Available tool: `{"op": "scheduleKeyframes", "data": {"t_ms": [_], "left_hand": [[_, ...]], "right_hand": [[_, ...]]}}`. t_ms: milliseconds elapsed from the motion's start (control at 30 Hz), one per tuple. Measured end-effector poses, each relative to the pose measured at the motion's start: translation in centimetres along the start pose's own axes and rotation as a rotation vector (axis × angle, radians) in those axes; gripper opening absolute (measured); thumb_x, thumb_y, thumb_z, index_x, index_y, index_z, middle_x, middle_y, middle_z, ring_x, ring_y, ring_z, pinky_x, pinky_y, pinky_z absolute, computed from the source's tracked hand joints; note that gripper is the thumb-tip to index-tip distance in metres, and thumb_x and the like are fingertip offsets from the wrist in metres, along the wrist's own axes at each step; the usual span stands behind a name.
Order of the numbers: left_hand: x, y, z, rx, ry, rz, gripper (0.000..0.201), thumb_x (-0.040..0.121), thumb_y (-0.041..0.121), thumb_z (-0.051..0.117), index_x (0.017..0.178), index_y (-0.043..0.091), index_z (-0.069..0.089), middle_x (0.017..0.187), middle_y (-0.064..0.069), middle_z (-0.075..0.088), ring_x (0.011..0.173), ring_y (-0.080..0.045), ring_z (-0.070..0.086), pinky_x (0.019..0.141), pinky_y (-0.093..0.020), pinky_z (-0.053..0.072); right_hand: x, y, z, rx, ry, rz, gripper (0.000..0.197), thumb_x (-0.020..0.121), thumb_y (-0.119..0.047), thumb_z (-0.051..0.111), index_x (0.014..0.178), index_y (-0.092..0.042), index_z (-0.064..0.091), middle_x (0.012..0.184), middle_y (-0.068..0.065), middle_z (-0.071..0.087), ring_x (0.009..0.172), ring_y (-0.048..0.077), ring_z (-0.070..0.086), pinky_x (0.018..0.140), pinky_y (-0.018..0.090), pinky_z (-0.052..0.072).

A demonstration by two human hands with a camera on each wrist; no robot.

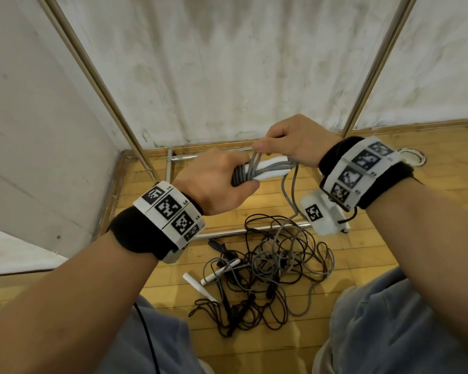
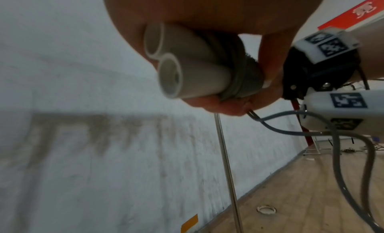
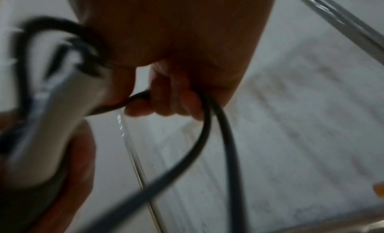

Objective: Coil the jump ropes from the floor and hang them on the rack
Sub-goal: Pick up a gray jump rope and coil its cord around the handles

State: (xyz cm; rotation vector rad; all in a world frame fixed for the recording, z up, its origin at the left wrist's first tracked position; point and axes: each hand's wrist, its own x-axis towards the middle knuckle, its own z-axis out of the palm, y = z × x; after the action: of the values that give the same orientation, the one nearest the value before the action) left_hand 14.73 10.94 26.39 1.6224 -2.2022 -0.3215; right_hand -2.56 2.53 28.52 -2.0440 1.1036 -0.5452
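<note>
My left hand (image 1: 214, 182) sits left of my right hand (image 1: 295, 141), rope handles (image 1: 265, 168) btwn them. Below both, the rope pile (image 1: 268, 268) lies on the floor (image 1: 416, 238), in front of the rack (image 1: 97, 76) base, w/ the wall (image 1: 227, 63) behind.

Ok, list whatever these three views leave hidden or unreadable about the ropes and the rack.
- Rack: head view's top edge cuts off the poles, so no hanging bar shows.
- Floor tangle: overlapping cords hide how many ropes remain.
- Grey rope: right wrist view is blurred and dark.
- White handles: the left hand covers their far ends.
</note>
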Motion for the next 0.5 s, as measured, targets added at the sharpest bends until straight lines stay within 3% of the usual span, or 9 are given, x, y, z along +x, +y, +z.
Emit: {"op": "scheduleKeyframes", "data": {"t_ms": [67,167,300,400,500], "left_hand": [[-0.2,0.5,-0.7,-0.138,0.036,0.006,0.029,0.078,0.044,0.058,0.089,0.018,0.063,0.063,0.005,0.055,0.058,-0.013,0.053,0.056,-0.031,0.04],[-0.4,0.9,-1.4,-0.404,0.136,-0.083,0.027,0.076,0.039,0.062,0.089,0.016,0.061,0.069,-0.006,0.063,0.061,-0.024,0.062,0.055,-0.037,0.049],[0.2,0.5,-1.8,-0.717,0.323,-0.218,0.022,0.083,0.025,0.063,0.085,0.006,0.052,0.068,-0.015,0.063,0.049,-0.023,0.06,0.042,-0.027,0.045],[0.9,-0.2,-2.3,-0.914,0.397,-0.366,0.017,0.09,0.018,0.06,0.084,0.009,0.046,0.06,-0.01,0.062,0.041,-0.024,0.055,0.037,-0.024,0.041],[1.1,-0.7,-2.5,-0.962,0.396,-0.408,0.016,0.091,0.017,0.057,0.078,0.014,0.046,0.054,-0.005,0.06,0.041,-0.026,0.053,0.037,-0.025,0.04]], "right_hand": [[0.0,0.0,-0.1,0.124,-0.047,0.021,0.038,0.075,-0.048,0.066,0.067,-0.011,0.064,0.048,-0.006,0.041,0.044,0.006,0.033,0.043,0.014,0.029],[0.0,-0.2,1.4,0.343,-0.08,0.034,0.029,0.094,-0.023,0.053,0.066,-0.018,0.059,0.045,-0.012,0.047,0.043,0.009,0.034,0.044,0.021,0.029],[-0.3,-1.6,4.6,0.512,-0.027,0.045,0.035,0.099,-0.026,0.04,0.066,-0.017,0.048,0.053,-0.004,0.04,0.046,0.011,0.029,0.043,0.023,0.025],[-0.4,-2.5,6.2,0.314,0.077,-0.037,0.036,0.101,-0.028,0.032,0.072,-0.014,0.047,0.057,-0.005,0.042,0.048,0.008,0.034,0.049,0.022,0.028],[-0.6,-2.8,6.3,0.096,0.093,-0.12,0.029,0.1,-0.024,0.035,0.08,-0.013,0.053,0.063,-0.01,0.044,0.056,0.003,0.04,0.053,0.019,0.029]]}}
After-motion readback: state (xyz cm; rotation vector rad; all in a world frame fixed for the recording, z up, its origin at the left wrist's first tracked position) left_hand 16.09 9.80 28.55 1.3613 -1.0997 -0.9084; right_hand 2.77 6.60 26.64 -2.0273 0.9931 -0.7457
